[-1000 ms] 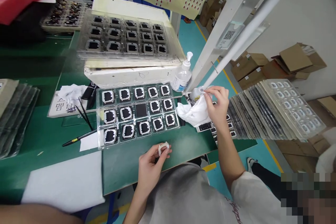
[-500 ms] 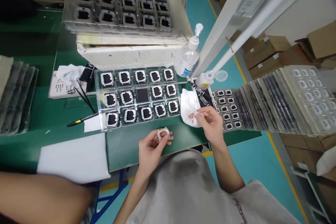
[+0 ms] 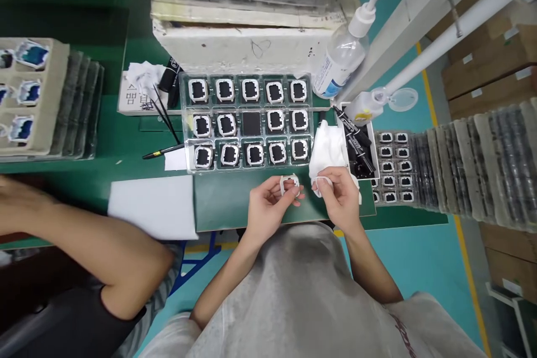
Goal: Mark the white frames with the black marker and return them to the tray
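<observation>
Between the thumb and fingers of my left hand (image 3: 272, 201) is a small white frame (image 3: 289, 183), held above the green table near its front edge. Close by on the right, my right hand (image 3: 340, 196) pinches a small piece of white cloth (image 3: 322, 183) against its fingertips. A larger white cloth (image 3: 329, 142) lies just behind that hand. Beyond both hands sits a clear plastic tray (image 3: 247, 139) of white-rimmed black parts in three rows; its middle compartment shows only a dark square (image 3: 251, 123).
A pump bottle (image 3: 335, 67) and a box of black markers (image 3: 356, 151) stand right. Stacked trays (image 3: 461, 162) fill the far right. Tweezers (image 3: 165, 114), a pen (image 3: 161, 152) and a white pad (image 3: 151, 207) lie left. Another person's arm (image 3: 96, 240) reaches in at left.
The view has shifted, so the tray and table sit differently. My right hand has come closer to my left hand, off the big cloth. More of the other person's arm shows.
</observation>
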`<act>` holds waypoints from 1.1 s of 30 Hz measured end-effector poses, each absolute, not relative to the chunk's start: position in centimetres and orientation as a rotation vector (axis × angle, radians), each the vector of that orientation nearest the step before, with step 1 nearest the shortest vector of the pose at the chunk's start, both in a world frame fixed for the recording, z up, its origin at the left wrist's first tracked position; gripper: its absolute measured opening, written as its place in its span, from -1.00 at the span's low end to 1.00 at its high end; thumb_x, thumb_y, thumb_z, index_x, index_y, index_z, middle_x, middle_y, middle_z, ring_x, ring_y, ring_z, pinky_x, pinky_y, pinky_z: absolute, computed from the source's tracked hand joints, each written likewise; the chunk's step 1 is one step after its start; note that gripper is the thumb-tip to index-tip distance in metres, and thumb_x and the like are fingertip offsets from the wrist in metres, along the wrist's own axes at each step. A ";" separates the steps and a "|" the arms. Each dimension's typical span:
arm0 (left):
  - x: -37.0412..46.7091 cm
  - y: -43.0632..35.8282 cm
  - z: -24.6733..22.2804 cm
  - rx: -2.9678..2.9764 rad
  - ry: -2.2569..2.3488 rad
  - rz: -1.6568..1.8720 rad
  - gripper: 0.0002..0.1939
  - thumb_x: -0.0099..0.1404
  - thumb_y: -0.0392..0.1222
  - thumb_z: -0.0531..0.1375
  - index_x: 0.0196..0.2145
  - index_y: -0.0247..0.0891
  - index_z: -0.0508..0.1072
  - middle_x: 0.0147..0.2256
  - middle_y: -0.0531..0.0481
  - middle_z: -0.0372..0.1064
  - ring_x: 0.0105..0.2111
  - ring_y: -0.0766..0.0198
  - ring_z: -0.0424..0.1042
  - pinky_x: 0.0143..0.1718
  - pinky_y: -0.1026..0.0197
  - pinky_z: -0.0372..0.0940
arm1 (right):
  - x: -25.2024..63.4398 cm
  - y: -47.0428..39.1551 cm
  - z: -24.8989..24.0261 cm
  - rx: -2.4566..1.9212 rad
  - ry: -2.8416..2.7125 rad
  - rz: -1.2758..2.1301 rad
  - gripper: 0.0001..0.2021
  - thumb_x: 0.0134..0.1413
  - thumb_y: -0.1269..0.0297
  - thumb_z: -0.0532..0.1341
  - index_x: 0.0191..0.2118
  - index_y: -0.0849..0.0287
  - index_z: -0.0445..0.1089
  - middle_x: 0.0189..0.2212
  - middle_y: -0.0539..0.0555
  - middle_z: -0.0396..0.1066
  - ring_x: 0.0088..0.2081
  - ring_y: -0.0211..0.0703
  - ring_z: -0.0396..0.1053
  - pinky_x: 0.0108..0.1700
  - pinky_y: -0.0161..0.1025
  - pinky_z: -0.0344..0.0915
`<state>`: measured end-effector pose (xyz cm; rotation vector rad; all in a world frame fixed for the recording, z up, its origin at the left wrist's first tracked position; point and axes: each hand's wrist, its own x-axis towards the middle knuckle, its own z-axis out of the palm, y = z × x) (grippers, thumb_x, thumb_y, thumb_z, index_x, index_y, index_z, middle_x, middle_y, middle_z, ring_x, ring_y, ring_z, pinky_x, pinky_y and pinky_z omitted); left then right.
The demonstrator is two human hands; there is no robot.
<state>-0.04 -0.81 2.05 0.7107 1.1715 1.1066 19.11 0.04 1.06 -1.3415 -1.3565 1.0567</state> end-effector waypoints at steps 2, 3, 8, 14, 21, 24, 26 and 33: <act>0.2 -0.7 1.9 0.712 1.163 1.083 -0.52 0.29 0.19 0.58 -0.16 -0.29 0.68 -0.26 -0.11 0.73 -0.31 0.09 0.75 -0.31 0.13 0.69 | 19.0 0.0 0.9 -1.335 -1.377 1.056 -0.76 0.56 -0.06 0.32 -0.01 -0.03 0.57 -0.31 -0.01 0.58 -0.30 -0.08 0.53 -0.20 -0.11 0.45; 0.3 -0.7 1.8 0.714 1.158 1.073 -0.52 0.29 0.19 0.58 -0.15 -0.30 0.69 -0.27 -0.10 0.73 -0.32 0.10 0.75 -0.31 0.14 0.69 | 19.0 0.0 0.8 -1.332 -1.388 1.053 -0.76 0.56 -0.06 0.32 -0.01 -0.03 0.57 -0.30 0.00 0.58 -0.29 -0.08 0.53 -0.18 -0.10 0.46; 0.5 -1.0 1.3 0.747 1.137 1.086 -0.57 0.32 0.15 0.57 -0.15 -0.29 0.71 -0.28 -0.07 0.73 -0.31 0.14 0.74 -0.29 0.17 0.68 | 19.0 0.3 1.3 -1.304 -1.422 1.064 -0.78 0.56 -0.03 0.32 -0.01 -0.03 0.58 -0.18 0.04 0.59 -0.19 -0.05 0.53 -0.10 -0.08 0.47; 0.5 -1.2 1.0 0.777 1.156 1.106 -0.66 0.36 0.05 0.56 -0.15 -0.28 0.72 -0.27 -0.08 0.73 -0.32 0.16 0.73 -0.28 0.20 0.67 | 19.4 0.7 1.5 -1.232 -1.369 1.197 -0.76 0.64 -0.05 0.22 0.09 -0.06 0.52 -0.38 -0.07 0.44 -0.39 -0.13 0.36 -0.29 -0.16 0.32; 0.3 -1.5 0.6 0.811 1.164 1.102 -0.67 0.37 0.05 0.55 -0.14 -0.26 0.71 -0.23 -0.11 0.75 -0.29 0.13 0.75 -0.24 0.16 0.68 | 20.8 0.8 2.6 -1.183 -1.320 1.281 -0.78 0.62 0.12 0.26 0.17 -0.10 0.62 -0.12 0.00 0.69 -0.11 -0.07 0.61 -0.03 -0.11 0.50; 0.2 -1.7 0.2 0.823 1.174 1.097 -0.68 0.38 0.05 0.55 -0.12 -0.26 0.72 -0.22 -0.11 0.76 -0.29 0.13 0.75 -0.22 0.16 0.68 | 21.2 0.5 3.3 -1.214 -1.330 1.214 -0.80 0.62 0.15 0.27 0.06 -0.07 0.69 -0.01 0.05 0.73 0.01 -0.02 0.67 0.11 -0.04 0.55; 0.1 -1.8 -0.1 0.833 1.169 1.101 -0.69 0.39 0.04 0.54 -0.11 -0.25 0.72 -0.22 -0.10 0.76 -0.29 0.14 0.75 -0.22 0.17 0.69 | 21.5 0.5 3.5 -1.199 -1.314 1.150 -0.82 0.59 0.13 0.30 0.04 -0.06 0.70 -0.05 0.06 0.73 -0.09 -0.04 0.67 0.03 -0.04 0.57; -0.2 -2.3 -1.5 0.900 1.167 1.072 -0.72 0.44 0.02 0.51 -0.08 -0.24 0.73 -0.19 -0.10 0.77 -0.25 0.10 0.78 -0.19 0.16 0.72 | 23.9 4.6 5.4 -1.287 -1.229 0.730 -0.82 0.52 0.05 0.39 0.06 -0.02 0.57 -0.31 -0.05 0.59 -0.38 -0.20 0.48 -0.28 -0.21 0.42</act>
